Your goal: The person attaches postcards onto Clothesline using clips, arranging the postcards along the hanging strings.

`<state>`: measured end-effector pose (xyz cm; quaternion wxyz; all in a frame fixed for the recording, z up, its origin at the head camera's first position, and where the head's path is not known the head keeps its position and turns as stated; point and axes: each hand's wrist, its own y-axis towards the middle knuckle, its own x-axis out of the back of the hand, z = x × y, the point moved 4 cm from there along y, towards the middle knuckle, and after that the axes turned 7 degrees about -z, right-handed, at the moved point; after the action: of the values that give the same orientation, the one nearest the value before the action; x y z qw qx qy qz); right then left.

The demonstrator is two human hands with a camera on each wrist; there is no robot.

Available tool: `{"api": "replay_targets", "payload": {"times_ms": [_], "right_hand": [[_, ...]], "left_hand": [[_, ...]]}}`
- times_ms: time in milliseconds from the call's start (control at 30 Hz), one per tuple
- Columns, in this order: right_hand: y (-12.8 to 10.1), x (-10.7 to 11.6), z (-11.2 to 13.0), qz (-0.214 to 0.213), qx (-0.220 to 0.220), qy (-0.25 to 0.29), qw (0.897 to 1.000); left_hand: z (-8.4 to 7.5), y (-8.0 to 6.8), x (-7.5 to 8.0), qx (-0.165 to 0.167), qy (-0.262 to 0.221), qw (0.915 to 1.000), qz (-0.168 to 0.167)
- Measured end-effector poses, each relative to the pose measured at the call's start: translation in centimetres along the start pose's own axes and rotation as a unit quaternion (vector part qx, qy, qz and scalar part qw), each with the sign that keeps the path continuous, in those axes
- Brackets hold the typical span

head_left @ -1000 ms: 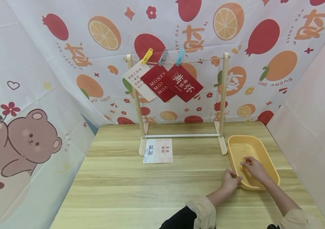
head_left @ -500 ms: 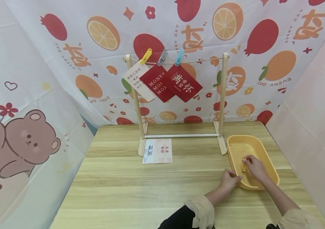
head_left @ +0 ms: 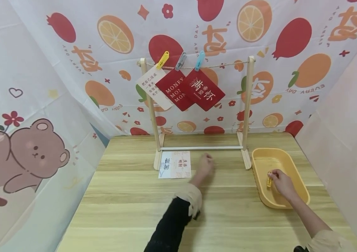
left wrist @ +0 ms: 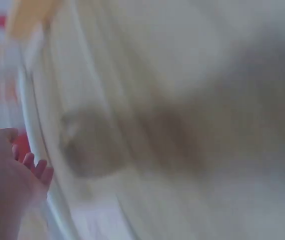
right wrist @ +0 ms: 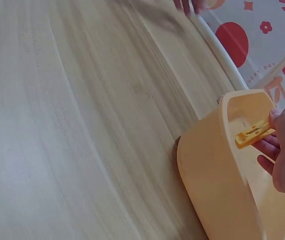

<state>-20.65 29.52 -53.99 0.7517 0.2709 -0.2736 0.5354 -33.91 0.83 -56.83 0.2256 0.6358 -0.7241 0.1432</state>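
Observation:
My right hand pinches a small yellow clothespin over the yellow plastic tub at the table's right; in the right wrist view the clothespin sits between my fingers above the tub's rim. My left hand is in front of the wooden rack's white bottom bar, just right of the paper cards lying on the table, and holds nothing. The left wrist view is blurred and shows only part of that hand with loosely curled fingers.
A wooden rack stands at the back of the table with a string across its top. Three pegs hold a white card and two red cards on it. Fabric walls close in on every side.
My left hand has left the tub's edge and swung left and forward to beside the cards by the rack. The right hand has stayed over the tub with the clothespin.

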Motion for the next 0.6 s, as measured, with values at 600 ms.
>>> {"api": "replay_targets", "payload": {"times_ms": [600], "right_hand": [[0.2, 0.0, 0.7, 0.012, -0.004, 0.012, 1.000]], "left_hand": [[3.8, -0.4, 7.6, -0.129, 0.557, 0.8008, 0.179]]}}
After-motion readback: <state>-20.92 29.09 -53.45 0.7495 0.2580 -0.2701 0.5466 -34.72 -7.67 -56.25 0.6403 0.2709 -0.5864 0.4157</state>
